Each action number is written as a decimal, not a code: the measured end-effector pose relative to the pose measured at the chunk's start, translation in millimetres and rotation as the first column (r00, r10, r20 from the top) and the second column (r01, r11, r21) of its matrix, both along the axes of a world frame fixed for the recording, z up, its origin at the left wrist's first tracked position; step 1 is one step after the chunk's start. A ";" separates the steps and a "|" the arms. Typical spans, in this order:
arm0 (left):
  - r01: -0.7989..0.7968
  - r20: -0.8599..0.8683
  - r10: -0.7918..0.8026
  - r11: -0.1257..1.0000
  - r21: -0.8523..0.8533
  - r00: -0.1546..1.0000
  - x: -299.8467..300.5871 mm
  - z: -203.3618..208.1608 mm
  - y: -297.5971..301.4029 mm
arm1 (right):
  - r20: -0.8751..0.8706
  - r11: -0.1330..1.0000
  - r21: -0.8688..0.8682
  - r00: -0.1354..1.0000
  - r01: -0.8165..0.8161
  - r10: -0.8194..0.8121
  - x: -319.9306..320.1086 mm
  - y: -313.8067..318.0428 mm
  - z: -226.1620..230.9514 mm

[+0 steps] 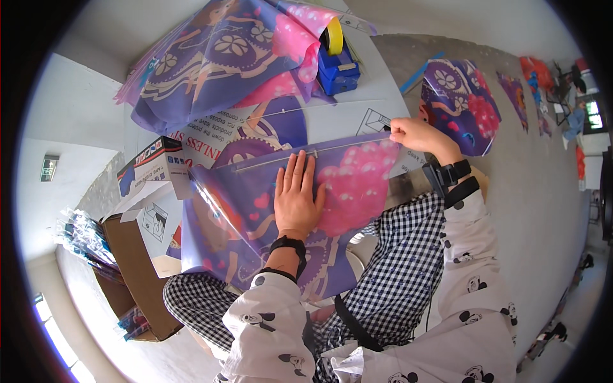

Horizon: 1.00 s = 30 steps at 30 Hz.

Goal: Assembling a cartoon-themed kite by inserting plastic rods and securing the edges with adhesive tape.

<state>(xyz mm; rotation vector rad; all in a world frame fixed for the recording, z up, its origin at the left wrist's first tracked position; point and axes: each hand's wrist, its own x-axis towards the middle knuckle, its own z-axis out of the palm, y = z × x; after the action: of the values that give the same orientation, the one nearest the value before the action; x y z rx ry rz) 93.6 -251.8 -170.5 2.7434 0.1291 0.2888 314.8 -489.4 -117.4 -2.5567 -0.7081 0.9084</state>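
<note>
A purple printed plastic sheet (255,172) with pink balloon-like shapes lies over the table's near edge and hangs down over my lap. My left hand (299,195) rests flat on it, fingers stretched out and palm down. A thin pale rod or strip (274,161) runs along the sheet's far edge, just beyond my left fingertips. At the right end of that edge, my right hand (418,137) is closed in a pinch on the sheet's corner; the exact grip is partly hidden by the fingers. Another purple printed piece (281,124) shows flat on the table behind.
A heap of printed sheets (211,57) covers the far left. Beside it stands a blue tape dispenser (338,73) with a yellow tape roll (334,36). A small carton (153,169) sits at left, above a brown cardboard box (140,281). Another printed sheet (460,105) hangs at right.
</note>
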 end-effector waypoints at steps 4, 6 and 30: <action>-0.002 0.006 0.002 1.000 0.007 1.000 -0.2 -1.5 -0.1 | 0.019 1.000 -0.007 1.000 0.005 -0.005 0.5 0.4 -3.4; -0.003 0.005 0.003 1.000 0.006 1.000 0.2 -2.2 -0.6 | 0.026 1.000 -0.018 1.000 0.010 -0.009 0.3 0.3 -2.7; 0.001 0.030 -0.002 1.000 0.030 1.000 0.8 -4.5 -1.9 | 0.449 0.981 -0.194 0.890 0.010 0.080 0.3 14.3 0.7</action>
<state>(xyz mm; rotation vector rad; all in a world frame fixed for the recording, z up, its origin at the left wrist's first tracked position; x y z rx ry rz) 94.4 -253.7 -174.9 2.7674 0.1151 0.3346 315.0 -475.0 -116.6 -2.9801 -0.8278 0.3913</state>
